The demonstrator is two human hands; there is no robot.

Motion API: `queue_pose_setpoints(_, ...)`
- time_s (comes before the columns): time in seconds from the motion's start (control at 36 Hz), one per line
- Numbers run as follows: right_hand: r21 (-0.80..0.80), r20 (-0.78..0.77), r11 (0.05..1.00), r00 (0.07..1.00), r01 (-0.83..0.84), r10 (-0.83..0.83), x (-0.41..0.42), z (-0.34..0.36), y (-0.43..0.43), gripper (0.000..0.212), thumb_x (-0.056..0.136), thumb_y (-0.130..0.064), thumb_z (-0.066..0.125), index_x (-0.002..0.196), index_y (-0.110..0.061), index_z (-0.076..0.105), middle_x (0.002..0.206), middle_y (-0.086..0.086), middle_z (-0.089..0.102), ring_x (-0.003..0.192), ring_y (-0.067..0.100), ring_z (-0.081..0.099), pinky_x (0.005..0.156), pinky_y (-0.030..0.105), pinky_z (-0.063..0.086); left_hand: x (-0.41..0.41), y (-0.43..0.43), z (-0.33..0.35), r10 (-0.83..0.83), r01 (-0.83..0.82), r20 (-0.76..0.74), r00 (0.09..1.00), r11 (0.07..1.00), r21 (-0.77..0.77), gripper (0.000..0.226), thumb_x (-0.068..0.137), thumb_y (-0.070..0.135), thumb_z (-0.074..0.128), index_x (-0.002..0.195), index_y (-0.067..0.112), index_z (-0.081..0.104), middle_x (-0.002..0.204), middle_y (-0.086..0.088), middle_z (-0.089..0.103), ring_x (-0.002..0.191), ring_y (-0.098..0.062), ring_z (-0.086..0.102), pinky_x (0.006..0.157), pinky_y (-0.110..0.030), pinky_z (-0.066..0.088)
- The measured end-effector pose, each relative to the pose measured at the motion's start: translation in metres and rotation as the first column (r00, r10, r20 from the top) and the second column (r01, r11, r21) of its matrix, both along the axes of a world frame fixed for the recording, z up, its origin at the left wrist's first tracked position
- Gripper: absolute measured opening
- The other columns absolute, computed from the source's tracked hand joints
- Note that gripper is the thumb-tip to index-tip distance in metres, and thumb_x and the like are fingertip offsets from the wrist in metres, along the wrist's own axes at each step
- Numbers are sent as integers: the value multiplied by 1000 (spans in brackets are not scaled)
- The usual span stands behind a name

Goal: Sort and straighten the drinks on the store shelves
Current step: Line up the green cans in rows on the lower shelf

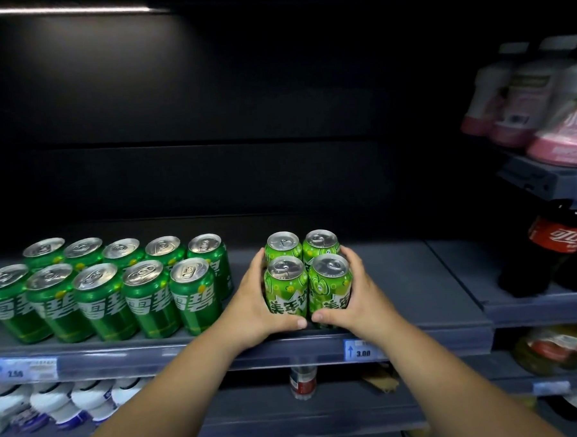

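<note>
This is a shop's drinks aisle. Dark grey metal shelves (417, 278) carry identical goods in rows: dark green aluminium soda cans (100, 295) at 9 o'clock, light green aluminium cans (285, 285) at centre, red-labelled dark plastic cola bottles (555, 237) at 3 o'clock. A clear plastic shelf-edge strip (121, 362) holds a paper price label marked 2.50 (26, 368) at 8 o'clock and a paper price label marked 3.00 (361, 350) at 5 o'clock.

Glossy metal light-green cans (308, 277) with bare silvery tops; matt grey shelf (417, 278); glossy plastic cola bottle (546, 251).
</note>
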State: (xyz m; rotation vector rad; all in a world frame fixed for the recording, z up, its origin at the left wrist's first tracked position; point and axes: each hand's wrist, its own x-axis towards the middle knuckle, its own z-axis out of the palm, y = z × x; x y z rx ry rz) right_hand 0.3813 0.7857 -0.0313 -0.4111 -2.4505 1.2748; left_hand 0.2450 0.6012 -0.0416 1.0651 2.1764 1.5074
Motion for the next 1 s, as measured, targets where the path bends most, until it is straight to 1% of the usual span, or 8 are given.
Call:
queue_pose_setpoints(0.28, 47, 19, 999, 1000, 23, -24, 4, 4, -3, 126, 44, -67, 90, 145, -56, 15, 137, -22, 55, 126, 6, 54, 103, 44, 49, 2, -2, 1, -9, 9, -10, 1000, 1000, 16, 139, 40, 50, 100, 151, 44, 17, 147, 13, 46, 133, -6, 48, 109, -42, 45)
queue_pose_setpoints(0.39, 8, 26, 1000, 1000, 14, -14, 6, 8, -6, 119, 46, -61, 93, 138, -63, 19, 134, -22, 57, 124, 3, 55, 104, 44, 50, 6, -3, 7, -42, 42, -9, 999, 998, 42, 129, 42, 45, 101, 143, 56, 22, 145, 12, 47, 133, -10, 50, 108, -45, 46)
queue_pose_setpoints(0.44, -22, 41, 1000, 999, 7, -6, 9, 12, -6, 118, 48, -58, 94, 140, -61, 20, 137, -22, 55, 126, 1, 53, 107, 43, 48, 9, -5, 12, -45, 45, -20, 999, 999, 17, 128, 43, 49, 99, 141, 62, 17, 149, 13, 40, 137, -9, 44, 112, -44, 42)
queue_pose_setpoints(0.53, -26, 85, 1000, 996, 3, -1, 18, 19, -5, 128, 48, -68, 90, 150, -49, 14, 151, -18, 42, 137, 5, 42, 115, 42, 39, 14, -12, 23, -9, 4, -67, 998, 997, -75, 143, 46, 58, 93, 154, 43, 1, 157, 12, 19, 145, -8, 26, 119, -36, 28)
queue_pose_setpoints(0.58, 17, 122, 1000, 993, 1, -3, 23, 26, -2, 134, 45, -78, 85, 153, -47, 10, 159, -16, 32, 144, 8, 35, 118, 44, 35, 16, -16, 31, -8, -2, -103, 995, 995, -98, 143, 48, 62, 90, 156, 37, -1, 158, 11, 16, 145, -8, 24, 119, -35, 27)
queue_pose_setpoints(0.69, 143, 187, 989, 982, -28, 1, 34, 54, 6, 121, 55, -72, 82, 154, -44, 18, 161, -11, 29, 146, 10, 32, 119, 42, 34, 23, -23, 66, -66, 28, -225, 972, 985, -168, 119, 61, 56, 87, 155, 37, 17, 151, 14, 27, 140, -6, 32, 117, -32, 31)
queue_pose_setpoints(0.81, 303, 214, 948, 976, -99, 33, 45, 102, 7, 83, 78, -45, 83, 149, -34, 41, 153, -5, 42, 138, 12, 41, 115, 35, 37, 35, -26, 118, -92, -54, -471, 877, 956, -287, 84, 77, 40, 83, 148, 26, 41, 148, 6, 42, 136, -10, 40, 109, -19, 28)
queue_pose_setpoints(1.0, 413, 94, 901, 990, -131, 101, 71, 187, 1, 63, 84, -38, 80, 141, -29, 54, 142, -10, 55, 130, 9, 52, 102, 29, 47, 79, -30, 217, -106, -161, -627, 772, 921, -354, 51, 82, 42, 77, 129, 31, 62, 126, 12, 61, 115, -5, 58, 99, -30, 49)
